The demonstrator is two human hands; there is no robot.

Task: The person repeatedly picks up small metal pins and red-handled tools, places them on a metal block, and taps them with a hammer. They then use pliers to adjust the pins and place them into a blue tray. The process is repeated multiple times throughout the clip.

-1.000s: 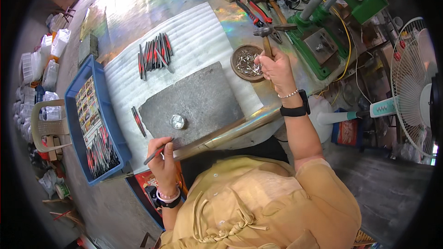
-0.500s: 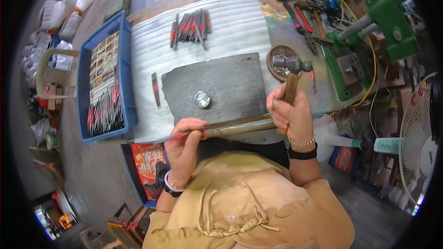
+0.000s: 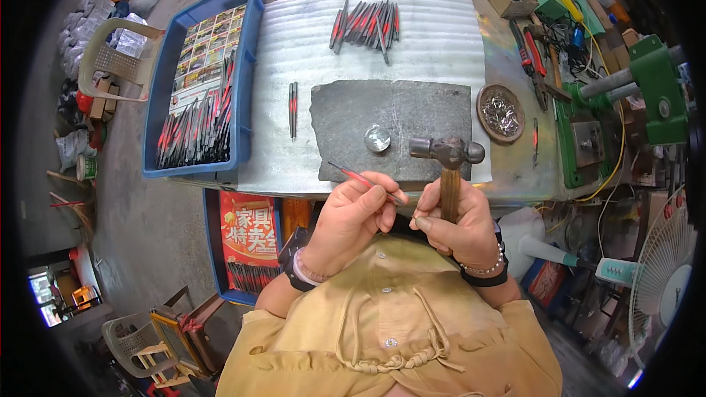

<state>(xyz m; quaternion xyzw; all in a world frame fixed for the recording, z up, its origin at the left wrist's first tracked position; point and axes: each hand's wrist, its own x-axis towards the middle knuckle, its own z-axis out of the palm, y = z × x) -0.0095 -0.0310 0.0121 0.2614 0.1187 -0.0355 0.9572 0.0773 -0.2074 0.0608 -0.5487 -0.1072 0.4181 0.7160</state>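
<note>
White sheet: it lies on the counter and under the slab; it looks soft, so I think the slab could rock if a blow fell near its border.
Blue tray: it stands at the left of the sheet, with many red-and-black tools; an elbow moved too wide could push it.
Grey slab: a shiny disc sits on it and I see no fastening; a stroke beside the centre could make the disc skid.
Bowl: it holds metal bits, just right of the slab; a bump with the hammer could spill them.
Hammer: its head appears over the near right part of the slab; if the grip became loose, this heavy head could tip onto the fingers.
Right hand: it grasps the handle, head pointing away from the body; thumb and forefinger reach toward the left hand. Whether they pinch something small, I cannot tell.
Left hand: it pinches the held tool between thumb and fingers, very near the right fingertips.
Held tool: it slants, with its far end toward the left, over the slab's near edge; a weak pinch could let it turn.
</note>
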